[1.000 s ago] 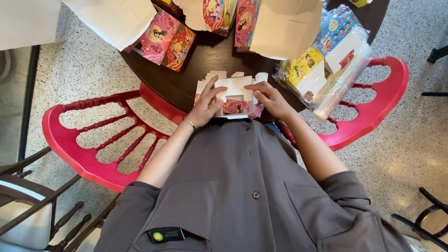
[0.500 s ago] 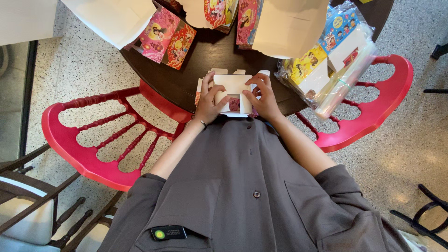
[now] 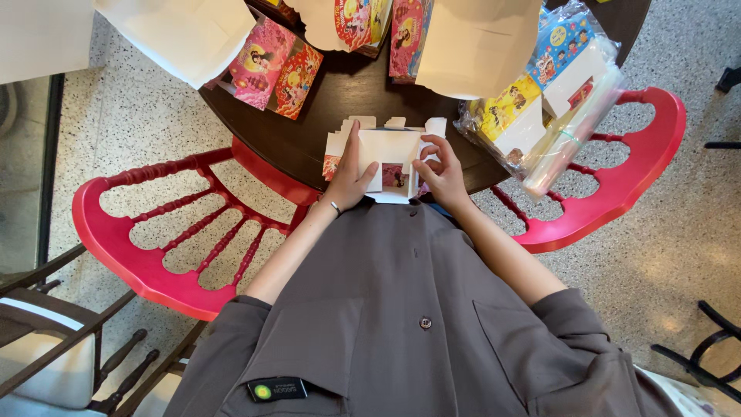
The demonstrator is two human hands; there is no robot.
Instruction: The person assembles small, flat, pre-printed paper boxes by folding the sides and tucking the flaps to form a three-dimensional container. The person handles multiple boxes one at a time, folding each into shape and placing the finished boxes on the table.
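A white flat-packed cardboard box (image 3: pixel 390 154) with a small pink picture panel lies on the near edge of a dark round table (image 3: pixel 347 96). My left hand (image 3: pixel 351 174) lies flat along its left side, thumb on the white face. My right hand (image 3: pixel 440 170) pinches its right edge with bent fingers. Its flaps stick up at the far side.
Colourful printed cartons (image 3: pixel 274 66) and white flat sheets (image 3: pixel 475 46) lie across the table's far part. A clear bag of blue and yellow cartons (image 3: pixel 540 100) sits at the right. A red chair frame (image 3: pixel 154 232) curves around me. Dark chairs (image 3: pixel 69 347) stand at lower left.
Both hands have drawn closer together on the white box, the left now lying flat on it and the right gripping its right edge. The box has been folded narrower.
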